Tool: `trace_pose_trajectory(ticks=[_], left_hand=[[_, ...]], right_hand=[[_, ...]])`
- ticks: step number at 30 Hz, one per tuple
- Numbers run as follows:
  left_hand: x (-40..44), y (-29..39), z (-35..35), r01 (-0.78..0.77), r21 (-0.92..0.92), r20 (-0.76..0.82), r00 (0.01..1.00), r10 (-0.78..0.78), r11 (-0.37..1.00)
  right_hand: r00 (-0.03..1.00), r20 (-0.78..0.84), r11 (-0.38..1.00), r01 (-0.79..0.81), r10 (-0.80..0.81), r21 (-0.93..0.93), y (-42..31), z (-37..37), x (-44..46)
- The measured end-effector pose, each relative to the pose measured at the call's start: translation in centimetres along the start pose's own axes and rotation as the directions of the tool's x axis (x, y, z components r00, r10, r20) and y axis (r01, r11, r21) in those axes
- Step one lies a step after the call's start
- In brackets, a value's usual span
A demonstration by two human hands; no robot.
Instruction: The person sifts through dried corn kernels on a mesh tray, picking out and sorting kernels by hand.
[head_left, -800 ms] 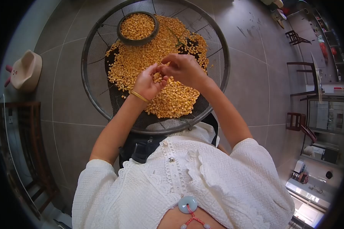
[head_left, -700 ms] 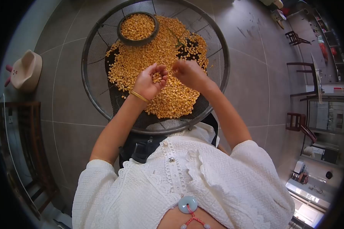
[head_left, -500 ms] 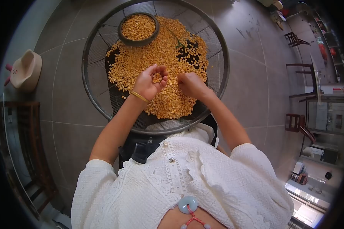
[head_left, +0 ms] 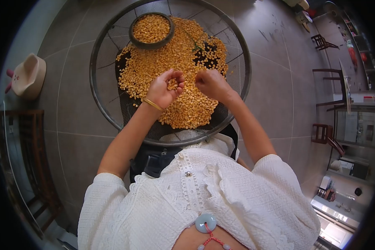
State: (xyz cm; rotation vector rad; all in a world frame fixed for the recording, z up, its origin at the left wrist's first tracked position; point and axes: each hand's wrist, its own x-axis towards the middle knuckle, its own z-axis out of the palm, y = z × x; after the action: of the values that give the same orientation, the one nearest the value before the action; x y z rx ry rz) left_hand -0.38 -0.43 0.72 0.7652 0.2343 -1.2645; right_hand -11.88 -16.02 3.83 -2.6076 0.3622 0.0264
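Observation:
Yellow corn kernels [head_left: 187, 112] lie spread over a dark cloth inside a large round mesh sieve [head_left: 246, 79]. Cupped above them, my left hand [head_left: 164, 88] holds a few corn kernels in its curled fingers; a yellow bangle circles that wrist. My right hand [head_left: 213, 85] is closed with fingers bent inward, over the kernels and a little apart from the left. Whatever is in its fingers is hidden. At the far left of the sieve stands a dark round bowl [head_left: 134, 40] full of kernels.
The sieve rests close in front of my body, above a grey tiled floor [head_left: 271, 100]. A beige plastic seat [head_left: 31, 77] stands on the left, near a dark wooden chair [head_left: 33, 154]. More wooden chairs [head_left: 331, 79] and shelves are on the right.
My right hand has moved slightly up and away, with its knuckles turned more upward. The left hand stays cupped around its kernels, nearly in place.

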Motion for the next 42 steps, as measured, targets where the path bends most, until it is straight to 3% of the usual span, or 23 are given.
trace_pose_trajectory(ticks=[1,3,4,6,7,9,10,12,16,21,25,27,28,29,30,31,33,34,39,42], left_hand=[[0.1,0.0,-0.2,0.010,-0.009,0.009,1.000,-0.010,1.000],[0.2,-0.1,-0.4,0.017,-0.019,0.017,1.000,-0.016,1.000],[0.0,-0.1,-0.2,0.012,-0.022,0.023,1.000,-0.012,1.000],[-0.3,0.0,0.0,0.009,-0.023,0.027,1.000,-0.008,1.000],[-0.4,0.1,0.0,0.012,-0.028,0.009,1.000,-0.012,1.000],[-0.3,0.2,0.0,0.014,-0.036,-0.005,1.000,-0.014,0.999],[-0.2,0.2,-0.2,0.021,-0.038,0.006,1.000,-0.021,0.999],[-0.2,0.3,-0.3,0.029,-0.042,0.018,0.999,-0.029,0.999],[-0.5,0.4,-0.2,0.020,-0.034,0.009,1.000,-0.020,0.999],[-0.5,0.2,-0.1,0.003,0.002,-0.004,1.000,-0.003,1.000],[-0.9,0.1,0.4,-0.039,-0.007,0.014,0.999,0.040,0.999],[-0.8,0.2,0.3,-0.075,-0.013,0.013,0.997,0.075,0.997],[-0.5,0.3,-0.2,-0.019,-0.048,0.029,0.999,0.020,0.999],[-0.2,0.4,-0.6,0.037,-0.082,0.048,0.998,-0.033,0.996],[-0.2,0.4,-0.5,0.036,-0.085,0.049,0.998,-0.032,0.996],[-0.4,0.5,-0.3,0.023,-0.077,0.022,1.000,-0.022,0.997],[-0.6,0.6,0.0,0.012,-0.069,-0.005,1.000,-0.012,0.998],[-0.7,0.6,0.0,-0.004,-0.053,-0.004,1.000,0.004,0.999],[-0.7,0.6,-0.2,-0.010,-0.056,-0.004,1.000,0.010,0.998],[-0.7,0.5,0.0,-0.032,-0.006,-0.005,0.999,0.032,0.999]], right_hand=[[1.000,-0.002,1.000,0.000,0.000,0.001,-1.0,-0.9,0.3],[0.995,-0.095,0.978,0.053,-0.035,0.203,-3.1,-2.2,0.8],[0.995,-0.094,0.977,0.054,-0.036,0.205,-3.9,-2.7,0.8],[0.998,-0.056,0.918,-0.004,0.029,0.397,-5.0,-3.1,0.6],[0.998,-0.056,0.917,-0.003,0.028,0.398,-4.0,-2.3,0.8],[0.998,-0.066,0.995,0.017,-0.010,0.103,-0.6,0.7,1.1],[0.998,-0.067,0.995,0.018,-0.011,0.100,0.1,1.9,0.8],[0.990,0.139,0.999,-0.034,0.032,0.013,0.6,3.4,0.1],[0.992,0.118,0.999,-0.039,0.036,0.021,0.2,3.1,0.0],[0.993,-0.121,0.981,0.035,-0.012,0.189,-3.0,-1.4,0.9],[0.995,-0.096,0.929,0.006,0.032,0.369,-6.5,-2.7,1.1],[0.998,-0.062,0.828,0.011,0.029,0.561,-6.1,-2.0,1.3],[0.998,-0.060,0.828,0.011,0.027,0.561,-5.2,-1.4,1.4],[0.993,-0.104,0.899,0.003,0.047,0.437,-3.6,-0.7,1.6],[0.987,-0.151,0.953,-0.013,0.062,0.304,-2.3,0.2,1.6],[0.987,-0.151,0.953,-0.013,0.061,0.301,-1.5,1.3,1.3],[0.998,0.040,0.987,-0.048,0.042,0.154,-0.5,3.1,0.6],[0.998,0.055,0.993,-0.016,0.010,0.116,-0.5,3.8,0.3],[0.999,0.011,0.985,-0.038,0.036,0.169,-0.5,2.4,0.6],[0.991,-0.129,0.991,0.036,-0.019,0.130,-1.6,0.1,1.1]])
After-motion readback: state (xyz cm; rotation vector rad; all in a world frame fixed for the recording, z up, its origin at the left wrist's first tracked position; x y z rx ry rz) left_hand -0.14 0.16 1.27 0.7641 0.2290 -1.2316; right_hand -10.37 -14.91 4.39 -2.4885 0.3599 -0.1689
